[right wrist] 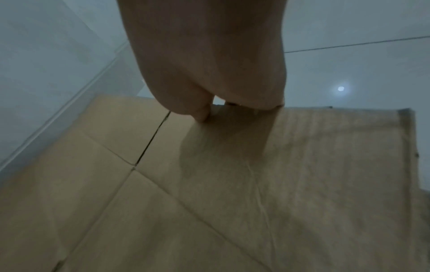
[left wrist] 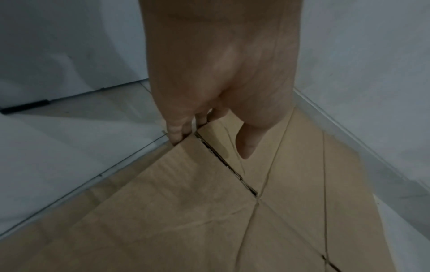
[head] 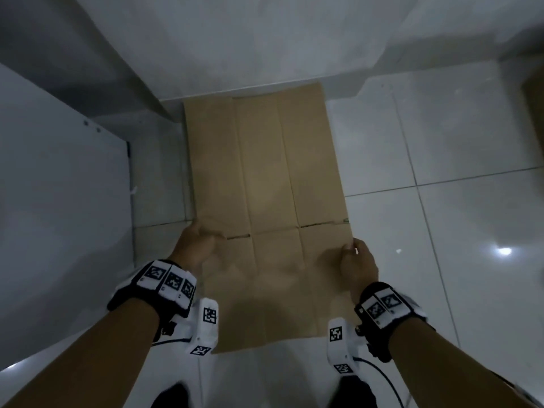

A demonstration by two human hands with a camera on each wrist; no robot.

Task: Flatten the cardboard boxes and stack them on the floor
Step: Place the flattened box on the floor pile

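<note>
A flattened brown cardboard box (head: 265,178) lies spread over the white tiled floor, its far end against the wall base. My left hand (head: 200,242) grips its left edge at the slit between flap and panel; in the left wrist view the fingers (left wrist: 179,132) curl under that edge and the thumb lies on top of the cardboard (left wrist: 197,211). My right hand (head: 356,260) grips the right edge of the near flap, thumb on top. In the right wrist view the fingers (right wrist: 204,114) pinch the cardboard (right wrist: 232,184) edge.
A white cabinet or door panel (head: 59,201) stands close on the left. A white wall (head: 235,39) closes the far side. Glossy floor tiles (head: 441,231) stretch to the right. A brown object (head: 534,98) shows at the far right edge.
</note>
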